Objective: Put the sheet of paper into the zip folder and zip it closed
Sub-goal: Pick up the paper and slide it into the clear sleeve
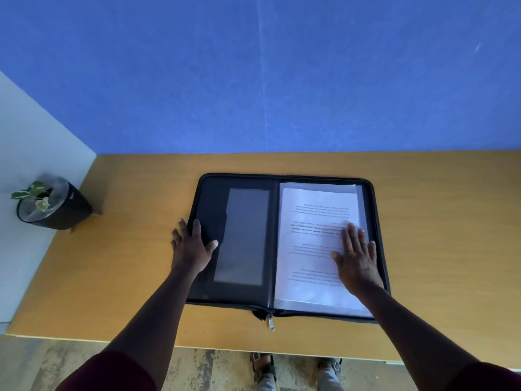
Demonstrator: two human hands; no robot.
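Nearest you are your own forearms, reaching out over the wooden desk (423, 221) to the zip folder (208, 198), which lies opened flat like a book with its spine running away from you.

Your right hand (356, 259) lies flat with fingers spread and straight on the sheet of paper (315, 221), pressing it down rather than pinching it. The sheet sits on the folder's right half, on top of what look like clear sleeves, its long axis parallel to the spine and its print upside down to you. So the paper looks to be in place already.

Your left hand (193, 246) rests open on the outer edge of the left cover (245, 235), fingers straight and lapping over the rim onto the desk, thumb lying on the inner panel — holding nothing yet.

What the next move likely turns on: the left cover must swing rightward about the spine and land on the sheet, and your left hand is the one at its free edge. The zipper pull (271, 324) hangs at the near end of the spine, between your two arms — roughly equally close to either hand.

A potted plant (48, 204) stands well apart at the desk's left corner.
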